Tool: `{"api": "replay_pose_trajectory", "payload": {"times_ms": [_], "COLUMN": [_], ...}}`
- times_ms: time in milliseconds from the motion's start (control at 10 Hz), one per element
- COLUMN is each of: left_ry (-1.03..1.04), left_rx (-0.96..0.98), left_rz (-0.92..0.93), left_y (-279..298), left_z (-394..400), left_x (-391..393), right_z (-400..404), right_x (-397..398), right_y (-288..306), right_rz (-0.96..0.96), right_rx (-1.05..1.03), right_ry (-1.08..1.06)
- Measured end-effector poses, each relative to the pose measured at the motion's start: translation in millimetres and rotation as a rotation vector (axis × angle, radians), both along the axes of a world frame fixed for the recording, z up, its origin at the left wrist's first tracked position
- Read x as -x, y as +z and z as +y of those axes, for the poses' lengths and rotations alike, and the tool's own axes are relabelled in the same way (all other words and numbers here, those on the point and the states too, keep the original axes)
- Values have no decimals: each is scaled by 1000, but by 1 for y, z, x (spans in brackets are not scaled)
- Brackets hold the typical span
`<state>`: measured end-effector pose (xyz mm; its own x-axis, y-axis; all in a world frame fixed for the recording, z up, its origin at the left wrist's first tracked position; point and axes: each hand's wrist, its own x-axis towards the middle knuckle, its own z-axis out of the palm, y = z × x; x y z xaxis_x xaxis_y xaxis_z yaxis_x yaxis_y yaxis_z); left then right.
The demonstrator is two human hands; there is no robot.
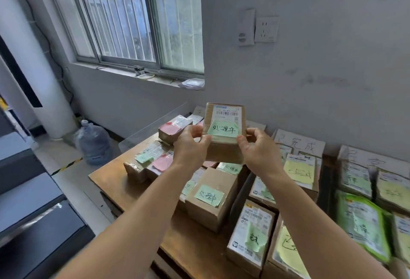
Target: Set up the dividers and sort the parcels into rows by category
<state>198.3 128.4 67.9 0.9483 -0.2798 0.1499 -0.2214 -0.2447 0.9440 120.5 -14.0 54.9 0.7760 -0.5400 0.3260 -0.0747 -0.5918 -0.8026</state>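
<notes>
I hold a brown cardboard parcel with a white shipping label and a green handwritten note up above the table. My left hand grips its left side and my right hand grips its right side, thumbs on the front. Below it stands a second brown box with a green note. Parcels with pink and green notes lie at the left. Parcels with yellow notes form a row to the right. A white handwritten divider card stands upright behind that row, and another card stands further right.
The wooden table reaches its left edge close to the pink-noted parcels. A clear plastic sheet stands at the table's far left. A water jug sits on the floor by the wall. Green-wrapped parcels fill the right.
</notes>
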Motion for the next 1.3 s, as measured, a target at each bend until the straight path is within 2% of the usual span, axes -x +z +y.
{"api": "replay_pose_trajectory", "payload": {"times_ms": [200,500,900,1100,1200,1300], "left_ry": [-59,-158,-371,-465,-525,-554], "left_rx": [-62,-205,-343,-442,-591,-690], "left_rz": [87,141,181,82,-75,-253], "left_y": [-23,-79,-114,-113,-107,-100], "left_z": [-21,-44,-45,-42,-39,-41], "left_x": [-63,-126,-168,-174,-174,-174], "right_z": [-18,-21,-8,-3,3,8], "right_x": [-58,-108,-130,-132,-130,-124], "right_y": [-16,-58,-91,-92,-85,-80], "right_rz": [149,403,563,605,646,607], "right_rx": [8,12,-16,7,9,49], "right_ry": [9,-119,-310,-305,-300,-313]}}
